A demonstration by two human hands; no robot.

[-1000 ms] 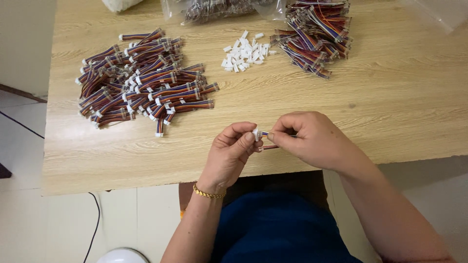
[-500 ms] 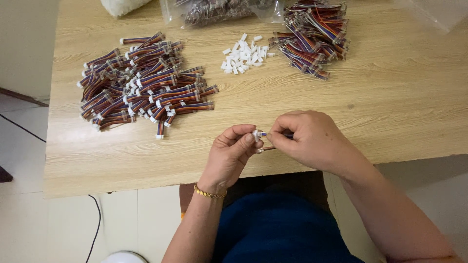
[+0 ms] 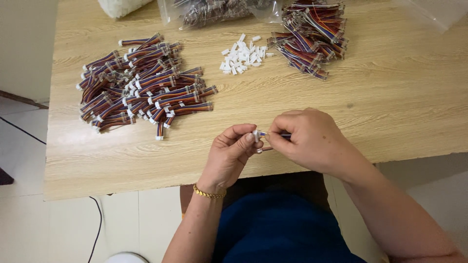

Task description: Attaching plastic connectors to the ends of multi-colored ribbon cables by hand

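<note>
1. Your left hand (image 3: pixel 231 156) pinches the small white plug (image 3: pixel 255 136); your right hand (image 3: pixel 312 141) pinches the striped wire (image 3: pixel 263 133) just above the surface (image 3: pixel 390 97).
2. Likely light and floppy; grip near the stiff plug.

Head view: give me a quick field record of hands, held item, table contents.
left hand: pinches a small white connector at the fingertips
right hand: grips a short multicoloured wire at the connector
large wire pile: table left, ends fitted with white connectors
loose connectors: small white heap, table centre back
smaller wire pile: right of the heap
clear bags: at back edge
table: light wood
bracelet: gold, left wrist
</note>
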